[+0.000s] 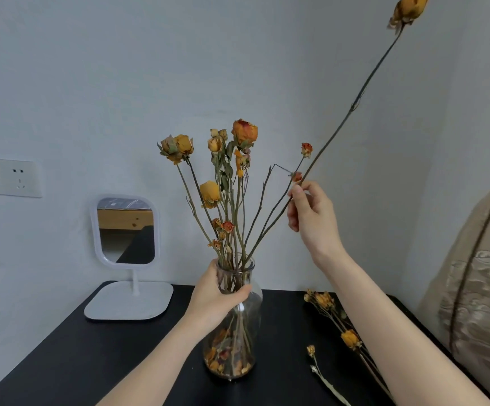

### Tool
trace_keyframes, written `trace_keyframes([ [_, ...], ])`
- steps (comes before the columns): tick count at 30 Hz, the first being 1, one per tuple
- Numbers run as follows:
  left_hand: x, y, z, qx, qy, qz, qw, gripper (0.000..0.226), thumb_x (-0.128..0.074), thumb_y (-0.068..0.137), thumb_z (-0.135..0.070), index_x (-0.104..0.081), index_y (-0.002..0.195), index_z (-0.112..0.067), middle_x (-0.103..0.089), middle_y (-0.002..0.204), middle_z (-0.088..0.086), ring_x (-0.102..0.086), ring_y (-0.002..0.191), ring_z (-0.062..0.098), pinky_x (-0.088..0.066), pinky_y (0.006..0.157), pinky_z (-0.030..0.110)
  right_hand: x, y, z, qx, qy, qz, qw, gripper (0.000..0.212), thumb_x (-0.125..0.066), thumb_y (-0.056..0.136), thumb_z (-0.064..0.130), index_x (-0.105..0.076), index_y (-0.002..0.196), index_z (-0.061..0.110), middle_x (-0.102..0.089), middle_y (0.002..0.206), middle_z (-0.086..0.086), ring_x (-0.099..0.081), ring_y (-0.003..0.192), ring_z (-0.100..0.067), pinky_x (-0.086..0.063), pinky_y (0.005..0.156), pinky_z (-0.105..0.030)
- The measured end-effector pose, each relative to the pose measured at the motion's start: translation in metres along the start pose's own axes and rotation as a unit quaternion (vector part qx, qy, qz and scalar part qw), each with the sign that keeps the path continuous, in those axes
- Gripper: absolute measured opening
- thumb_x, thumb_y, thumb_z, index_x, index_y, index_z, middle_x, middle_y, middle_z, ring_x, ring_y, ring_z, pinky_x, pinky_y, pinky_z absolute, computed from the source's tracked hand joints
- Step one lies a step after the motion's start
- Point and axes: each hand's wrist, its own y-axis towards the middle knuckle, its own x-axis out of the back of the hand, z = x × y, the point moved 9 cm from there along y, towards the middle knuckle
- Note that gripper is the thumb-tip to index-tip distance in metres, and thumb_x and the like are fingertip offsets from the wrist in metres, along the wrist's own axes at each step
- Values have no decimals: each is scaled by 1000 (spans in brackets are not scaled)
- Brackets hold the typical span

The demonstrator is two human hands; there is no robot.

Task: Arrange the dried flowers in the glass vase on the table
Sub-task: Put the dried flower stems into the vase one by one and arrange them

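Left hand (217, 294) gripped the neck of the glass vase (233, 344), fingers (239, 290) curled round it, holding it steady on the black counter (91, 361). Right hand (311, 212) pinched a long-stemmed dried rose (355, 104) between thumb and fingertips (295, 192). The stem leaned far right, its bloom was at the top edge of the frame, and its lower end appeared to be already in the vase mouth.

Roughly half done or more, by my judgement. A bunch of dried flowers (232, 177) stood in the vase, with loose petals (226, 358) lying at its bottom. Still left: several dried stems (349, 338) lay flat on the counter to the right of the vase, not touching it. The held stem looked too tall and tilted, so it probably still needed settling.

A mirror (126, 230) stood at back left, with a wall socket (3, 177) further left.
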Motion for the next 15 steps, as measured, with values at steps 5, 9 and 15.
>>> trace_keyframes([
  [5, 1, 0, 2, -3, -4, -7, 1000, 41, -75, 72, -35, -45, 96, -50, -58, 98, -30, -52, 92, -16, -37, 67, 8, -23, -4, -18, -3, -124, 74, 990, 15, -46, 96, 19, -59, 92, 14, -54, 66, 2, -50, 59, -10, -42, 56, -20],
  [9, 1, 0, 3, -2, -4, -9, 1000, 41, -75, 72, -35, -46, 96, -51, -58, 93, -35, -52, 90, -22, -37, 65, 6, -37, -10, -33, -17, -183, 126, 975, 12, -53, 94, 21, -62, 90, 14, -56, 67, 6, -51, 59, -5, -40, 49, -8],
  [15, 1, 0, 6, 2, -5, -13, 1000, 43, -75, 71, -37, -44, 97, -52, -57, 99, -30, -53, 94, -12, -37, 70, 8, -50, -17, -42, -44, -213, 168, 961, 5, -56, 91, 23, -58, 91, 19, -58, 68, 0, -51, 60, -11, -45, 59, -26],
])
